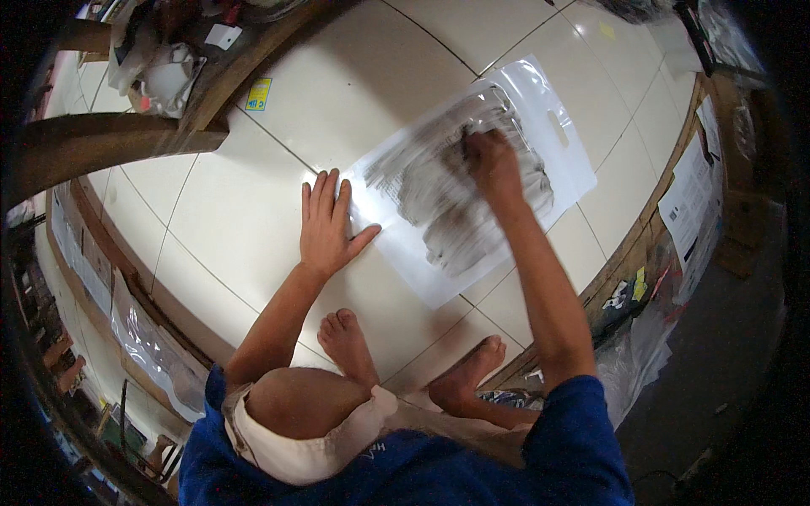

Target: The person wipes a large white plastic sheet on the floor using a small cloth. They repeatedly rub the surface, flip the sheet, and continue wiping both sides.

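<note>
A white plastic bag with a cut-out handle lies flat on the tiled floor, its middle smeared with wide grey-black streaks. My right hand is closed over the smeared part. Something small and dark shows at its fingertips, too hidden to name. Beside the bag's left edge, my left hand rests flat with its fingers spread. Its thumb reaches to the bag's edge; the other fingers lie on the tile.
My bare feet stand just below the bag. Left of it, a yellow and blue label lies by a curved wooden frame. A wooden edge with papers and clear plastic borders the right side.
</note>
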`<state>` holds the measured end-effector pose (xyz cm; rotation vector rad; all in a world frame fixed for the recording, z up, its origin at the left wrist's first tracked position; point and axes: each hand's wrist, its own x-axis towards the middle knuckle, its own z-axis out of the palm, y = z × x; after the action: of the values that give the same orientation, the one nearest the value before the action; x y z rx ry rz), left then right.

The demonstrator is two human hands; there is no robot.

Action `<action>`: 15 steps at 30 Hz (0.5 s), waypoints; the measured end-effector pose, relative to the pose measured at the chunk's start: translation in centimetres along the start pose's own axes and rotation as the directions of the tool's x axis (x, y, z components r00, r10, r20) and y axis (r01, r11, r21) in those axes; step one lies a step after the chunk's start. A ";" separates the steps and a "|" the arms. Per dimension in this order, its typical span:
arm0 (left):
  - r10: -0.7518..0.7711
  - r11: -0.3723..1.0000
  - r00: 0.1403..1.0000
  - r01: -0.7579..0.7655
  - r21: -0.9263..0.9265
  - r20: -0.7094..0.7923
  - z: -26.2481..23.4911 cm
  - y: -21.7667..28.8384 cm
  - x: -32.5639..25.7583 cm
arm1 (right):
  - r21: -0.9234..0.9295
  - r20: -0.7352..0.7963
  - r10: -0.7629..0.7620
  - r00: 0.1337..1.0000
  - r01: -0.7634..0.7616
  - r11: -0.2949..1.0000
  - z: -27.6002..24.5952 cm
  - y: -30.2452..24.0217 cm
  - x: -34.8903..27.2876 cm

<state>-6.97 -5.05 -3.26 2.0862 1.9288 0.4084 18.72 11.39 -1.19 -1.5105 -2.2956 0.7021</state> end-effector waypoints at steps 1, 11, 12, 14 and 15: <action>-0.008 1.000 1.000 0.008 -0.011 0.008 -0.2 0.2 0.3 | -0.044 -0.013 0.087 0.996 -0.088 0.995 -0.8 -0.2 0.9; 0.032 0.999 0.998 -0.033 -0.009 -0.052 -0.4 0.1 0.4 | -0.098 0.189 -0.146 0.971 0.166 0.981 5.9 -5.2 -2.4; 0.035 0.999 0.999 -0.036 -0.021 -0.040 -0.4 0.5 0.7 | -0.136 0.086 -0.113 0.990 0.124 0.983 5.7 -2.3 -1.8; 0.015 1.000 1.000 -0.015 -0.023 -0.016 -0.5 0.5 0.5 | -0.094 0.067 -0.135 0.989 0.140 0.986 4.6 -1.9 -0.8; 0.013 1.000 1.000 -0.013 -0.007 -0.022 -0.7 0.3 0.5 | -0.076 0.055 -0.150 0.987 0.153 0.985 3.9 -2.1 -0.1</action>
<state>-6.94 -4.56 -2.45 2.0994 1.9241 0.4423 15.22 9.68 -3.24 -1.3469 -2.4713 0.6199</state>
